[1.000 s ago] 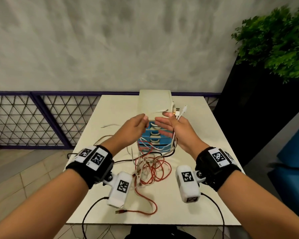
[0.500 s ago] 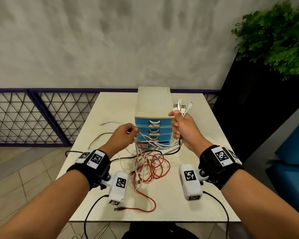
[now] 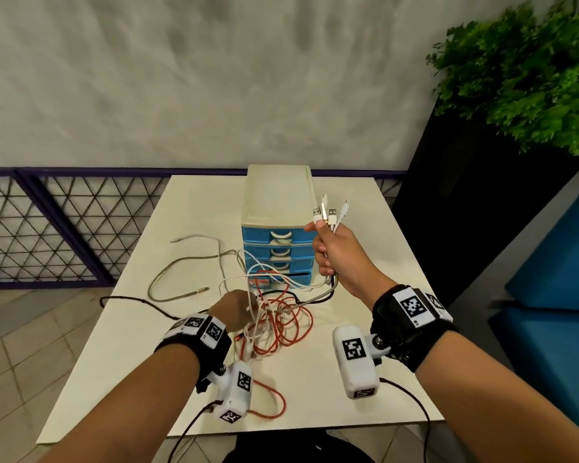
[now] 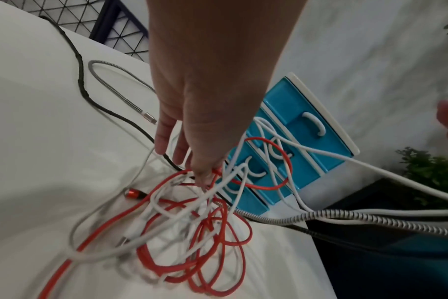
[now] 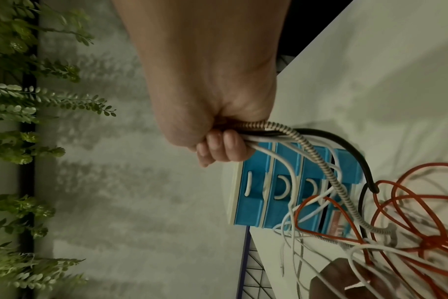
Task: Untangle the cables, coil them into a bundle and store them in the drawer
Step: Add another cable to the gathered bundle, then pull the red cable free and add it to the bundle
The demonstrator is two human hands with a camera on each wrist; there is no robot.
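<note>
— Where were the cables (image 3: pixel 274 315)?
— Tangled mid-table (image 3: pixel 381 262), before the drawer unit (image 3: pixel 278 228). The right hand (image 3: pixel 336 255) fisted several plug ends, raised.
— And the left hand (image 3: pixel 236 310)?
— Its grip pinched strands atop the tangle.

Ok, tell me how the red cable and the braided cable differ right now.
The red cable lies mostly in loose loops heaped on the table, tangled with white cables; the braided cable runs as a single strand.
The red cable has a smooth, plain orange-red jacket; the braided cable's is striped grey and white.
The braided cable runs up into the right hand; the red cable's loops sit by the left hand.
Both still cross the same tangle.
</note>
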